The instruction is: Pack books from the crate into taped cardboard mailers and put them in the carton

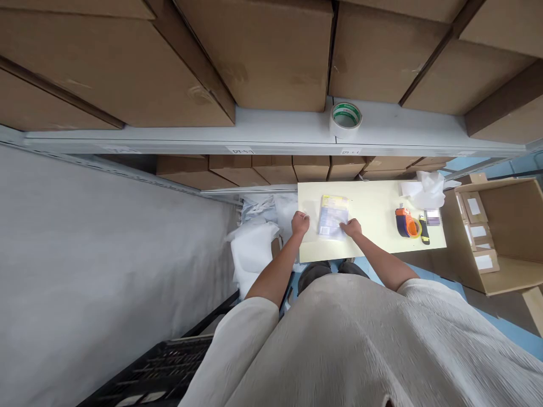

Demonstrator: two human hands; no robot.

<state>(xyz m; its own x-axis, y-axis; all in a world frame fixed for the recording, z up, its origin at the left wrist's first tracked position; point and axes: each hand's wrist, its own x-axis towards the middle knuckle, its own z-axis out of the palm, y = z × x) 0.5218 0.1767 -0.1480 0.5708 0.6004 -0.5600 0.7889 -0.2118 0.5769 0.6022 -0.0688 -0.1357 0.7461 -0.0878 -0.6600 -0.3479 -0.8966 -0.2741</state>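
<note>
A flat, yellow-and-purple printed packet (pixel 333 217) lies on the pale yellow tabletop (pixel 373 198), with a white label near its lower edge. Clear plastic film (pixel 313 219) reaches out from its left side. My left hand (pixel 300 223) is closed at the film's left edge, seeming to pinch it. At the packet's lower right edge my right hand (pixel 351 227) is closed, with thumb and fingertips on it. Whether the film is a bag or a loose sheet I cannot tell.
An orange-and-blue tape dispenser (pixel 408 223) and a yellow-black box cutter (pixel 424 230) lie on the right, near crumpled white plastic (pixel 427 189). An open carton (pixel 509 226) stands beyond. Overhead, a shelf (pixel 280 127) holds cartons and a tape roll (pixel 346 120). White bags (pixel 254 249) are at left.
</note>
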